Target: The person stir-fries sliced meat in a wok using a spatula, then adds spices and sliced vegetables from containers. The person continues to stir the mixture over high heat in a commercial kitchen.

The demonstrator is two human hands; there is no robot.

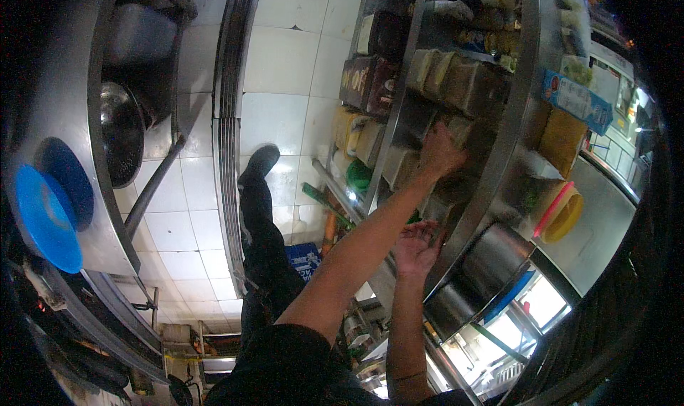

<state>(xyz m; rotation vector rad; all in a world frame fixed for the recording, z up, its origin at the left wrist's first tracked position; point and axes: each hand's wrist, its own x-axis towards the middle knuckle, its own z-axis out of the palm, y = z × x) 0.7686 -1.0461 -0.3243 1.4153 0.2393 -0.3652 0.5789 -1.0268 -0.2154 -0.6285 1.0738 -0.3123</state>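
Observation:
My left hand (442, 152) reaches in among plastic containers on a metal shelf. Its fingers are by a dim container (459, 128); shadow hides whether they grip it. Beyond the fingers stands a row of lidded containers (443, 77). A pale container (401, 165) is beside my left wrist. Lower and nearer my body, my right hand (419, 248) is turned palm up at the shelf's front edge. Its fingers are loosely bent and apart, and I see nothing in the palm. Another tub (438, 208) stands in the dark just past those fingertips.
Dark red boxes (371, 85) and a green round item (359, 176) occupy the lower shelf. Above are a large metal pot (481, 280), a blue carton (577, 101) and a yellow-and-pink tub (558, 213). Leftward, blue bowls (48, 219) rest on a steel counter (59, 85). A drain grate (228, 85) crosses the tiles.

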